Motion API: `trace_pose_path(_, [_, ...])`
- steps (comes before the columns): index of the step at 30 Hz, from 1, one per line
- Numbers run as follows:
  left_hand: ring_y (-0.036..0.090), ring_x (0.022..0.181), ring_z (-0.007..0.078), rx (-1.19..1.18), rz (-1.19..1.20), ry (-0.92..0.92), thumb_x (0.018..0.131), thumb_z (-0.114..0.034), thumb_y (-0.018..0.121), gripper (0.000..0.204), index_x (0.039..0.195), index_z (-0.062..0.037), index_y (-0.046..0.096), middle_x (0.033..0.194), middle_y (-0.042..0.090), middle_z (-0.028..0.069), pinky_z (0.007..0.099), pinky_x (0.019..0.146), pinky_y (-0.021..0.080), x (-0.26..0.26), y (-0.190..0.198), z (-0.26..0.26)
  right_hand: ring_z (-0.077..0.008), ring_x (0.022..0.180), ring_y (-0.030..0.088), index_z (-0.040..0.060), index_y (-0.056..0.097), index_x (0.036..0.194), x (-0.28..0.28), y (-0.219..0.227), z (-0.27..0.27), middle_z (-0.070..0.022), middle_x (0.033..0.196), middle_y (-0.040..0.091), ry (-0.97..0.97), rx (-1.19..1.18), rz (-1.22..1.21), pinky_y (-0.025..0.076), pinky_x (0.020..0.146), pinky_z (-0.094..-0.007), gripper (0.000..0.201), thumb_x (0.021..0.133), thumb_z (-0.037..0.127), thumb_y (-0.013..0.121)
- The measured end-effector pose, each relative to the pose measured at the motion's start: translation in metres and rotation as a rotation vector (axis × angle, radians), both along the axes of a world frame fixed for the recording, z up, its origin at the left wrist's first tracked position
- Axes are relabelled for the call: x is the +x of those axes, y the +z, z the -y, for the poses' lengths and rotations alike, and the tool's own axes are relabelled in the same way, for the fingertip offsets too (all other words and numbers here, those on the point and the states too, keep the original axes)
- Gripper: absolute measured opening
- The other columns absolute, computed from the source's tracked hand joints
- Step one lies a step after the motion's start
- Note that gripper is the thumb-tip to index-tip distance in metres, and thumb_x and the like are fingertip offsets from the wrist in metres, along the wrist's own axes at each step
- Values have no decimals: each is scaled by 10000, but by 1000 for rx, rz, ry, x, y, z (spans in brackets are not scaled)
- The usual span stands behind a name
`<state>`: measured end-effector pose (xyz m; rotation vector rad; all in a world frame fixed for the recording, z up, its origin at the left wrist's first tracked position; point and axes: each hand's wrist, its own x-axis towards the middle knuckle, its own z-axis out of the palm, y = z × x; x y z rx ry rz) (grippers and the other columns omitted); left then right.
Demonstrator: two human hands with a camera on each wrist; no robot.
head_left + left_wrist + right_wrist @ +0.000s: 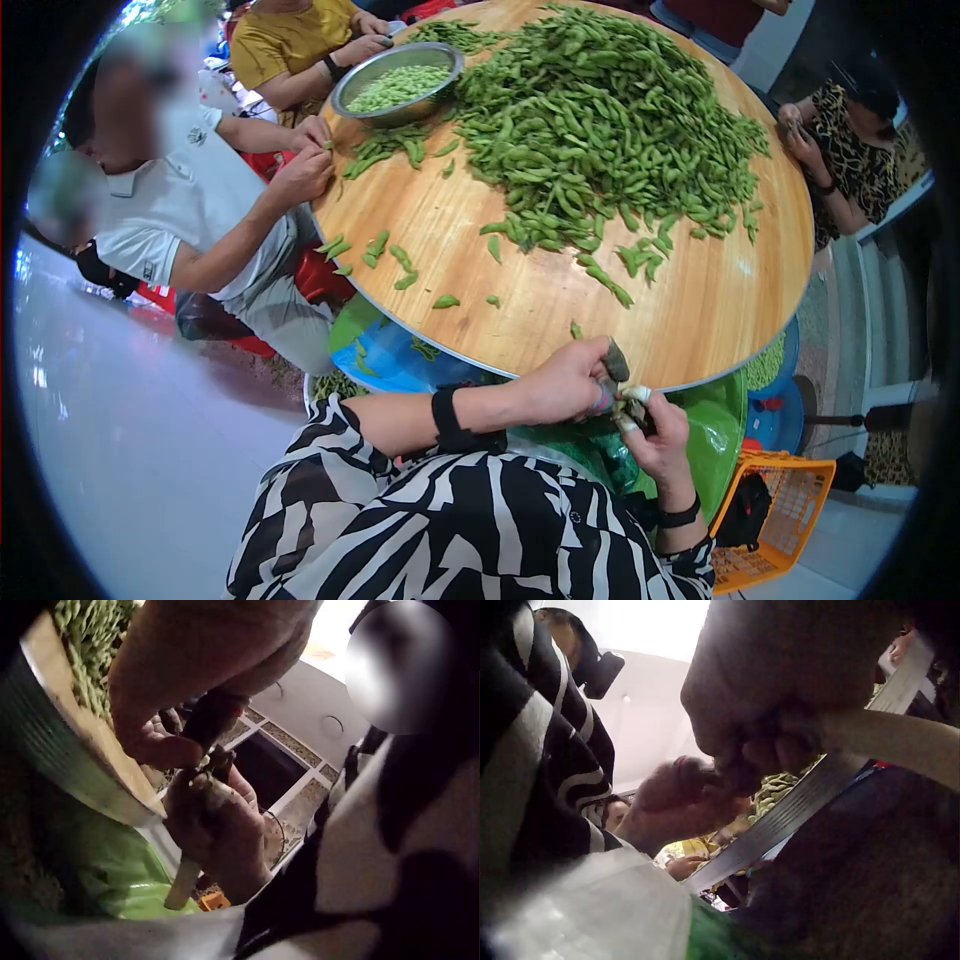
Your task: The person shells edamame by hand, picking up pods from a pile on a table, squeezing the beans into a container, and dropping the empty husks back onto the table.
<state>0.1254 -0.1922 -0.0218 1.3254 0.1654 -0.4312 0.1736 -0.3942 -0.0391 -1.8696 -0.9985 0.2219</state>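
Note:
My left hand point(572, 382) and right hand point(662, 440) meet at the near rim of the round wooden table point(420, 335). Dark covers and pale wrappings show on some fingers. Between the fingertips, both hands pinch a small pod, mostly hidden by the fingers. The left wrist view shows the left hand point(202, 660) above the right hand point(225, 836), with pale green bits point(204, 760) where they meet. In the dim right wrist view, the right hand point(780, 697) covers the contact with the left hand point(679, 806). A large heap of green pods point(600, 130) lies farther back.
A metal bowl of shelled beans point(400, 88) stands at the back left. Loose pods point(403, 268) lie nearer. Green plastic point(715, 425) hangs below the rim, beside an orange crate point(790, 520) and a blue tub point(775, 425). Other people sit around the table.

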Motion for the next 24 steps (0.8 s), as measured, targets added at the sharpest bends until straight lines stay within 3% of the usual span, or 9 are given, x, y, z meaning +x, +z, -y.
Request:
trace_pose_path(1, [574,649,150,5,2,12,744,40,566,265,1003,-6,531,855,605,105,274,534,465,-7,0,-5,-208,590,602,-7,617,1016,2,0,1,-114,710,610,12,5,2,471,559,-309,302,715,-8,634])
trace_pose_path(4, [562,853,328,736,699,113,669,19,566,280,946,-15,554,911,548,161,402,737,452,-27,0,-31,-218,557,585,-4,625,951,3,-5,4,-107,678,589,88,-62,-4,461,537,-308,241,711,-13,625])
trace_pose_path(7, [549,895,335,1242,809,146,647,-5,614,270,906,-38,544,887,535,137,417,761,425,-37,3,-72,-213,554,581,-3,629,943,1,-6,1,-106,674,584,54,-39,-77,462,537,-301,222,722,-12,623])
trace_pose_path(10, [536,882,334,1427,881,126,646,4,616,243,872,-45,541,865,525,130,414,758,412,-46,-9,-102,-206,560,584,-6,628,946,2,-6,-2,-104,675,585,81,-98,-107,464,543,-290,213,733,-13,619])
trace_pose_path(12, [531,875,331,1389,921,185,650,16,609,219,851,-38,540,859,525,131,420,736,410,-58,-17,-131,-201,559,583,-8,628,948,4,-4,-3,-101,674,585,90,-91,-80,461,545,-283,212,737,-12,620])
trace_pose_path(17, [527,860,368,1984,406,427,677,10,584,187,863,-10,587,878,551,177,445,763,435,-86,-8,-197,-197,556,576,-11,628,955,5,-15,5,-105,670,580,24,-55,-141,456,551,-273,221,735,-9,610])
trace_pose_path(20, [534,879,372,1874,557,439,700,2,585,185,884,-3,595,876,549,180,458,754,440,-63,9,-196,-199,570,570,-8,627,954,6,-11,0,-111,677,573,-8,-5,-167,455,563,-277,236,721,-9,589])
trace_pose_path(22, [540,891,366,1428,514,314,714,-11,623,216,928,-20,594,885,554,173,432,738,455,-34,16,-178,-192,581,559,-7,623,956,4,2,-6,-110,679,557,24,-22,-130,449,566,-282,256,706,-13,571])
trace_pose_path(24, [548,890,364,1419,571,241,725,-16,627,213,934,-16,588,889,553,177,429,749,456,-5,15,-166,-191,581,551,-7,621,955,3,2,-6,-108,677,548,32,-51,-131,445,563,-283,258,701,-12,572])
